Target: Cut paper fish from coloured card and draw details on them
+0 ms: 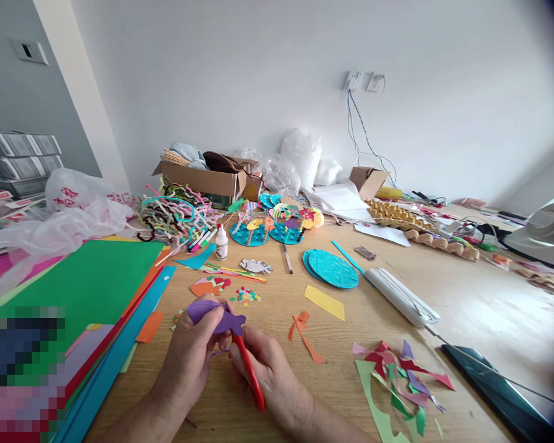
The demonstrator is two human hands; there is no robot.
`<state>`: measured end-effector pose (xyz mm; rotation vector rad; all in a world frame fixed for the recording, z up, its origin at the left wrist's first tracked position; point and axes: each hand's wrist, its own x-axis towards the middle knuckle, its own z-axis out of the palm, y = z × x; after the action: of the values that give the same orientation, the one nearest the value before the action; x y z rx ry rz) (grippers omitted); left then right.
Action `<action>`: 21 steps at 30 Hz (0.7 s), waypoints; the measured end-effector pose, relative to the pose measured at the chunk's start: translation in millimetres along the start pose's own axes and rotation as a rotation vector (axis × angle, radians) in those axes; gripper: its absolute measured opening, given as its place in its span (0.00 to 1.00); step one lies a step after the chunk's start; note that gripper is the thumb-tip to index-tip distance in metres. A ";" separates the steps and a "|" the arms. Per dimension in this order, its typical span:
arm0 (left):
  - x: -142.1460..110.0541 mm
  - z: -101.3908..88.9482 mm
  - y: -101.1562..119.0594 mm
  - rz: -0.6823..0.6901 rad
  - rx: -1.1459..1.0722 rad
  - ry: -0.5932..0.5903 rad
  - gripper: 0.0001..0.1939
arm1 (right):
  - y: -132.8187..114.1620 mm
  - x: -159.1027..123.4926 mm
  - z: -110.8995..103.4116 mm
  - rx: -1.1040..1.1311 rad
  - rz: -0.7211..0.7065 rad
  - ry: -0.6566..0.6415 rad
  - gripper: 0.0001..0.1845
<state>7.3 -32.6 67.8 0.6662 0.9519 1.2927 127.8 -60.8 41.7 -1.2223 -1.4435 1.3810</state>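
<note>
My left hand (189,351) pinches a purple paper cutout (228,321) that looks fish-shaped, with a rounded body and a small tail. My right hand (270,372) is closed around red-handled scissors (249,372). Their blades are mostly hidden behind the paper and my fingers, close to the cutout's tail end. Just beyond my hands lie a pile of small coloured paper dots (248,296) and some orange and red paper pieces (206,287). A drawn paper fish (256,266) lies a little farther off.
Coloured paper sheets (87,271) are stacked at left. Blue paper ovals (335,269), a yellow piece (324,302), and a white power strip (401,296) lie to the right. Paper scraps (401,381) and a dark phone-like slab (493,391) are near right. A glue bottle (221,243) stands upright ahead.
</note>
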 end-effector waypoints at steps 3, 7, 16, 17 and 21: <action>1.2 0.9 0.4 0.003 0.001 0.008 0.10 | 0.5 0.3 0.0 0.010 -0.005 -0.007 0.21; 0.6 1.9 1.3 0.002 0.005 -0.002 0.09 | 0.7 -0.2 -0.5 0.002 -0.019 -0.003 0.22; -0.4 0.3 0.5 0.021 0.016 -0.041 0.07 | 0.8 -0.9 -0.6 -0.044 -0.047 -0.004 0.25; 0.0 -0.1 0.2 0.022 0.020 -0.049 0.07 | 0.8 -0.8 -0.6 -0.049 -0.050 -0.002 0.25; 1.2 -1.1 -0.7 0.019 0.025 -0.048 0.07 | 0.5 0.4 -1.1 -0.053 -0.051 0.000 0.26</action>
<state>6.7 -31.7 66.4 0.7245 0.9255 1.2780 128.9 -60.2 41.3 -1.2106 -1.5096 1.3163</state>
